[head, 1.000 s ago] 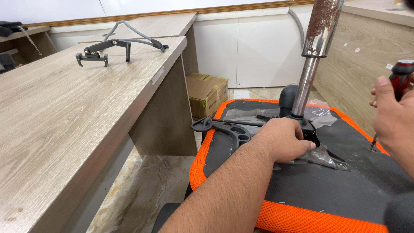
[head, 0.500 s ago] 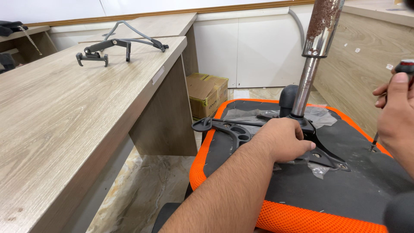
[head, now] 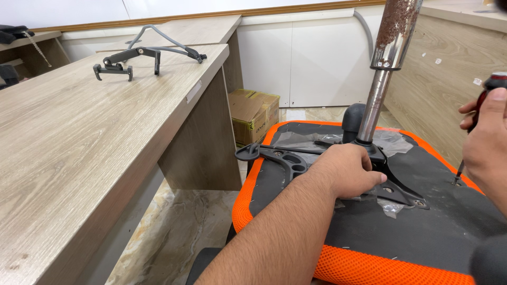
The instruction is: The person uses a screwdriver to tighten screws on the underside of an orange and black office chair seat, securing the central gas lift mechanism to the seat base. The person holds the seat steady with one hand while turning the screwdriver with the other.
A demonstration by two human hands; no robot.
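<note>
The left hand [head: 346,171] presses flat, open, on the black chair mechanism [head: 296,158] at the seat's [head: 422,232] middle; the right hand [head: 488,140] grips a screwdriver [head: 478,113] near its right edge.

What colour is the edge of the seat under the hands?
Orange mesh edge around the seat's black underside, seen from the head view.

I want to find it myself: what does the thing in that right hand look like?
Start at the orange-edged chair seat lying upside down. At its right edge, the right hand grips a screwdriver. Its red-and-black handle and thin shaft pointing down at the seat set it apart from the thick rusty pole.
</note>
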